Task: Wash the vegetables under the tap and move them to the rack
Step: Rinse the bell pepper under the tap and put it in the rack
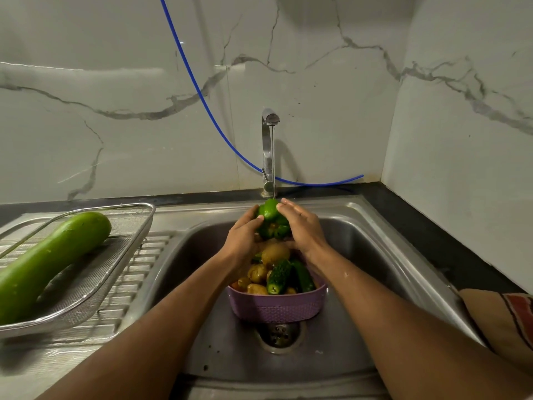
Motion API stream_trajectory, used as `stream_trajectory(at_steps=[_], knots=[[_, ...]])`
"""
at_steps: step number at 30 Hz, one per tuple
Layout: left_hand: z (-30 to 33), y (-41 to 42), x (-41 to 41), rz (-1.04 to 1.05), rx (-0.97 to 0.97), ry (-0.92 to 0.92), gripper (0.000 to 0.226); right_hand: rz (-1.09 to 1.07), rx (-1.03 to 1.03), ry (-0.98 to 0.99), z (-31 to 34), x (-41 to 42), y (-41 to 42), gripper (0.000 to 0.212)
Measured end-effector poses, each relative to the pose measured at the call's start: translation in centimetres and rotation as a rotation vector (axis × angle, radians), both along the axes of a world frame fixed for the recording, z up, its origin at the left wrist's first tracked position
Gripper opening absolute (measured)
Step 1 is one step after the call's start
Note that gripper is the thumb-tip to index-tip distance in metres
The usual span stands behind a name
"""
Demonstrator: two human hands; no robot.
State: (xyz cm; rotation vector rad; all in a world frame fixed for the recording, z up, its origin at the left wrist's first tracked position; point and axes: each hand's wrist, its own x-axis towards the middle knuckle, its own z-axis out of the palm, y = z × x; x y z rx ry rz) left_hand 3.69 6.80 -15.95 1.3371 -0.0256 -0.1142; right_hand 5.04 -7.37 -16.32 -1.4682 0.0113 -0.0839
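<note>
A green bell pepper [271,219] is held under the thin stream from the steel tap [268,145], over the sink. My left hand [244,236] cups its left side and my right hand [302,226] its right side. Below the hands, a purple basket [278,306] stands in the sink [375,255], holding potatoes [275,252], cucumbers [279,277] and other vegetables partly hidden by my wrists. On the drainboard at the left stands a wire mesh rack [121,255] with a long green bottle gourd [49,261] lying in it.
The sink drain [279,334] lies in front of the basket. A blue hose [202,93] hangs down the marble wall behind the tap. A brown patterned cloth [507,319] lies on the dark counter at the right.
</note>
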Motion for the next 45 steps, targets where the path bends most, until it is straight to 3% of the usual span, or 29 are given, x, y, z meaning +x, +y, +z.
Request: stream_trajectory(at_steps=[5,10,13,17,21,25,30,32,35,38,45], knots=[[-0.1,-0.4,-0.1,-0.020,0.066,0.001,0.053,-0.086,0.052,0.063,-0.1,0.3,0.3,0.042],[-0.1,-1.0,-0.3,-0.070,0.259,0.048,0.048,-0.075,0.036,0.031,-0.2,0.2,-0.2,0.043],[-0.2,-0.8,-0.6,-0.099,0.209,0.093,0.053,-0.003,-0.034,-0.012,-0.1,0.1,-0.1,0.047],[-0.3,-0.6,-0.4,-0.064,0.167,0.070,0.043,0.077,-0.022,-0.004,0.2,0.1,0.0,0.046],[0.1,-1.3,-0.5,0.003,0.101,0.053,0.051,0.108,-0.069,-0.014,0.2,0.2,0.3,0.049],[0.2,-2.1,-0.7,-0.012,0.162,-0.045,0.047,-0.117,-0.134,-0.142,-0.1,-0.2,0.8,0.043],[-0.3,-2.4,-0.7,-0.089,0.291,-0.156,0.054,-0.321,-0.036,-0.079,0.0,-0.1,1.0,0.036],[-0.5,-2.4,-0.7,-0.056,0.245,-0.161,0.049,-0.219,-0.061,-0.071,0.2,0.0,0.9,0.036],[-0.7,-1.5,-0.5,-0.009,0.145,-0.089,0.040,0.033,-0.139,-0.037,0.2,0.0,0.6,0.056],[-0.5,-1.1,-0.7,0.000,0.142,-0.044,0.032,0.106,-0.172,-0.033,0.0,-0.3,0.4,0.068],[-0.9,-1.4,-1.0,-0.057,0.314,-0.159,0.046,-0.145,-0.213,-0.048,-0.6,-0.2,1.3,0.044]])
